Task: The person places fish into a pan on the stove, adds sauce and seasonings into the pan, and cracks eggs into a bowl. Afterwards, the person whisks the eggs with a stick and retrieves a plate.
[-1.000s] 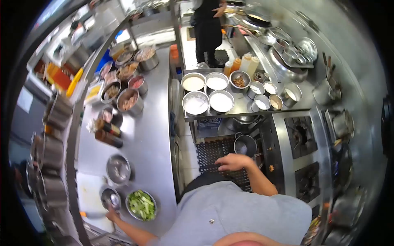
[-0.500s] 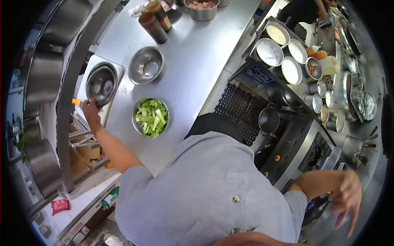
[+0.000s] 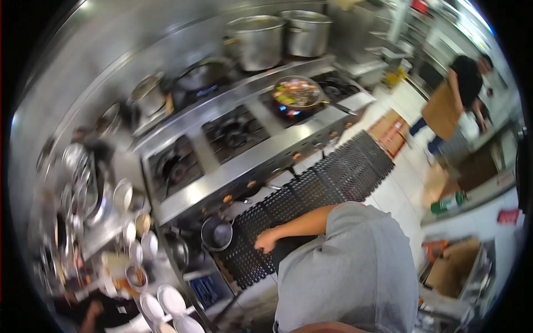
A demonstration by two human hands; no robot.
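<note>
My right hand (image 3: 266, 241) is low near the middle, above the black perforated floor mat (image 3: 311, 186), with its fingers curled in and no object visible in them. Just left of it is a dark round pot (image 3: 216, 233), apart from the hand. My left hand is out of view. Farther off, a pan of colourful food (image 3: 298, 92) rests on a lit burner, with blue flame under it and its handle pointing right.
The steel stove (image 3: 236, 133) runs diagonally behind the mat. Two large stockpots (image 3: 256, 43) stand beyond it. Bowls of white contents (image 3: 171, 299) are at lower left. A co-worker in a brown apron (image 3: 442, 111) stands at upper right. A cardboard piece (image 3: 388, 132) lies on the floor.
The view has swung right, from the steel table to the stove. My left hand, earlier at a metal bowl, has left the view. My right hand's fingers, spread before, are now curled.
</note>
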